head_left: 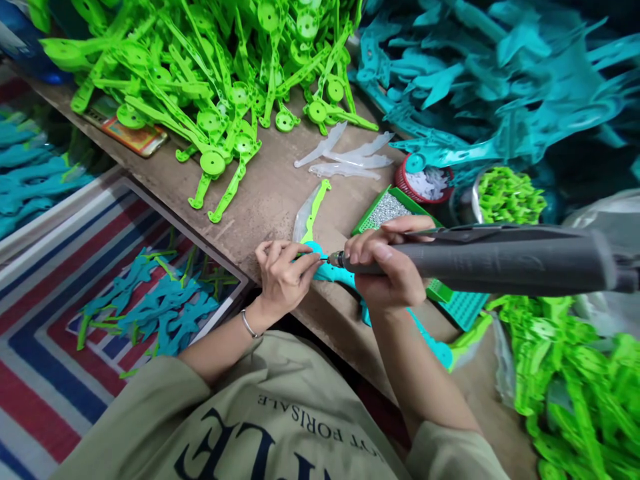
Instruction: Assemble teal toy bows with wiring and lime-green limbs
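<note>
Above the brown bench [265, 197], a dark cylindrical driver [500, 263] was gripped in the closed fingers of the right hand [393, 275]. The teal piece [335, 273] was positioned beneath, near the bench's front edge. At its round end, the thumb and fingertips of the left hand [284, 275] were drawn together by the slim bit [325, 259]; whether anything was pinched between them could not be told.

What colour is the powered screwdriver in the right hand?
The powered screwdriver is dark grey; head view.
</note>
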`<state>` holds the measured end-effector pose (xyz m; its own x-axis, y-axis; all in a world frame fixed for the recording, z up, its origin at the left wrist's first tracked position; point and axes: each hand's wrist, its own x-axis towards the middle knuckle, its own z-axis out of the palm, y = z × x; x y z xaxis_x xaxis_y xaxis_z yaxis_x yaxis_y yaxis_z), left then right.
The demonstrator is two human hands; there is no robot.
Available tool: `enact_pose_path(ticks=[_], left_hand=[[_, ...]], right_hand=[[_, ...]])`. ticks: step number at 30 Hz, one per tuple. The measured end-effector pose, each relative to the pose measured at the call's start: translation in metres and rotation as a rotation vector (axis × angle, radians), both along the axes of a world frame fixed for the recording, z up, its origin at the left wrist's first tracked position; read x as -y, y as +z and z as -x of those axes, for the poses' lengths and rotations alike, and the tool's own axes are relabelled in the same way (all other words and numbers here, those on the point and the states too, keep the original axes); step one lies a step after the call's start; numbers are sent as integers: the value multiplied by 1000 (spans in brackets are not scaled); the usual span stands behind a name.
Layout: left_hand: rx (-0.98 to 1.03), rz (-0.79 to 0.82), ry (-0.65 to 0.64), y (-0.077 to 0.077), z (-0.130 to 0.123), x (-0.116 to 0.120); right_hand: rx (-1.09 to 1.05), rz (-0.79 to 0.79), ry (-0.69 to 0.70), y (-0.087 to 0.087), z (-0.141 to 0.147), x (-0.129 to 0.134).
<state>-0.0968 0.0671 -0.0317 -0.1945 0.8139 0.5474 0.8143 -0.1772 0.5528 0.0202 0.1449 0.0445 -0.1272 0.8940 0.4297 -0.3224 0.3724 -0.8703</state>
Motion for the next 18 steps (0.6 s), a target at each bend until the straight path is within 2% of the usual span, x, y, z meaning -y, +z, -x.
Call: enact_pose_path(ticks=[6, 11, 16, 18], left_hand=[[-7, 44, -49, -5, 2, -1], [-15, -4, -124, -7, 6, -3], [-12, -65, 10, -4, 0, 6], [-30, -124, -102, -5, -9, 13]], right_hand=[[65, 19, 46, 1, -2, 0], [89, 31, 46, 2, -1, 1], [90, 72, 31, -6, -1, 2], [77, 80, 36, -12, 1, 2]])
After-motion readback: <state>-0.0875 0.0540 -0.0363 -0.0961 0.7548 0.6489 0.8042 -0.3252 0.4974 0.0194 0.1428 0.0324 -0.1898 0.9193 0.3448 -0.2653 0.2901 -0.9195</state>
